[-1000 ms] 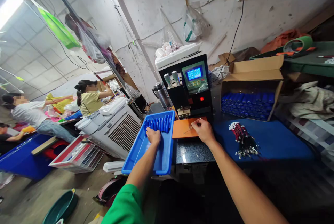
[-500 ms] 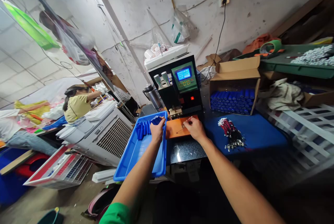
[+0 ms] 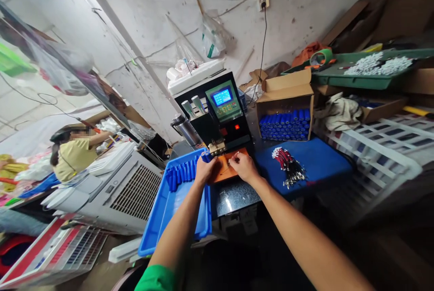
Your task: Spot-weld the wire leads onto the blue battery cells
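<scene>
My left hand [image 3: 205,170] is closed round a blue battery cell [image 3: 205,157], held at the right rim of a blue tray [image 3: 146,239], close to the front of a black spot welder [image 3: 230,114]. Several more blue cells [image 3: 181,174] stand in a row inside the tray. My right hand [image 3: 244,167] pinches a thin wire lead [image 3: 224,171] above the orange block [image 3: 217,174] in front of the welder. The fingers partly hide the wire's ends. The welder's screen is lit blue and its red light is on.
Right of the welder, a cardboard box [image 3: 285,96] holds stacked blue cells. A bundle of red and black leads [image 3: 286,164] with white connectors lies on a blue mat [image 3: 322,160]. A steel flask [image 3: 186,129] stands left. Another person [image 3: 73,157] sits at the far left.
My left hand has brought the blue cell from over the tray rightward to its rim, nearer the welder. My right hand stays over the orange block with the wire. The view has turned right.
</scene>
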A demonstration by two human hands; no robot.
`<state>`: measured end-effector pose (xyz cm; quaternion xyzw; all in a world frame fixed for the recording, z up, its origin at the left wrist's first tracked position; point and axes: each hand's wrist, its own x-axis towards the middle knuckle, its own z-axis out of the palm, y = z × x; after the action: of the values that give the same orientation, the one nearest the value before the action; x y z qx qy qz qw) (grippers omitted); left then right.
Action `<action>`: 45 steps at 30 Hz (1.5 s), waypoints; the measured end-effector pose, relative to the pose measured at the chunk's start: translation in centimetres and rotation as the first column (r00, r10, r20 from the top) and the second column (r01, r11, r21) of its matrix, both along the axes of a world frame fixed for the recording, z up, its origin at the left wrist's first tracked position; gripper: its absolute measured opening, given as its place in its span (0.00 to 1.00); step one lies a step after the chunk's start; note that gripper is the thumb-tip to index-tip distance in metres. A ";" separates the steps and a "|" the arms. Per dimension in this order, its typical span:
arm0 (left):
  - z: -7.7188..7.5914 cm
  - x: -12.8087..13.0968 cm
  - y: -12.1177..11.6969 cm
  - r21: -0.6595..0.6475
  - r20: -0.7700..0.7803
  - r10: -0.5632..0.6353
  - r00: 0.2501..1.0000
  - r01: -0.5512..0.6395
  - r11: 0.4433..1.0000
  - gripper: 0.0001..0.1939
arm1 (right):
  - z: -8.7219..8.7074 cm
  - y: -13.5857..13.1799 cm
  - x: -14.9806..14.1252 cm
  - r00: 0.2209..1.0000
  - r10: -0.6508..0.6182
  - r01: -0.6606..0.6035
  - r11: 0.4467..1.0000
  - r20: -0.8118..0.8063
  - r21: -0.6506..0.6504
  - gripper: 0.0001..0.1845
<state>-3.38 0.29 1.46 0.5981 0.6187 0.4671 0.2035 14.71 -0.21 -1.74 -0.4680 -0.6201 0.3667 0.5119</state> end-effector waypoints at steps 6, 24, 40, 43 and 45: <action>0.0 -0.5 0.3 -0.017 -0.044 -0.080 0.996 0.080 0.997 0.15 | 0.2 -0.2 0.0 1.000 -0.008 0.008 0.999 -0.008 0.032 0.06; -0.4 -1.1 -0.3 -0.054 0.335 0.042 0.941 -0.025 0.998 0.25 | -0.4 0.0 -0.3 0.998 -0.041 0.038 0.997 0.042 0.068 0.07; 0.4 -0.4 0.0 -0.052 0.303 0.129 0.944 -0.119 0.992 0.23 | 0.1 -0.2 -0.2 0.997 -0.053 0.049 0.997 0.059 0.056 0.07; 0.4 -0.3 0.4 -0.048 0.301 0.152 0.942 -0.144 0.988 0.22 | 0.1 -0.1 -0.3 0.996 -0.055 0.051 0.997 0.069 0.056 0.07; 0.3 -0.2 0.7 -0.036 0.281 0.168 0.945 -0.165 0.986 0.21 | 0.0 0.0 -0.3 0.996 -0.060 0.056 0.997 0.070 0.062 0.07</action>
<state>-3.58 0.99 1.77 0.4694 0.6342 0.5597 0.2534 14.37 -0.24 -1.70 -0.4832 -0.6350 0.3160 0.5133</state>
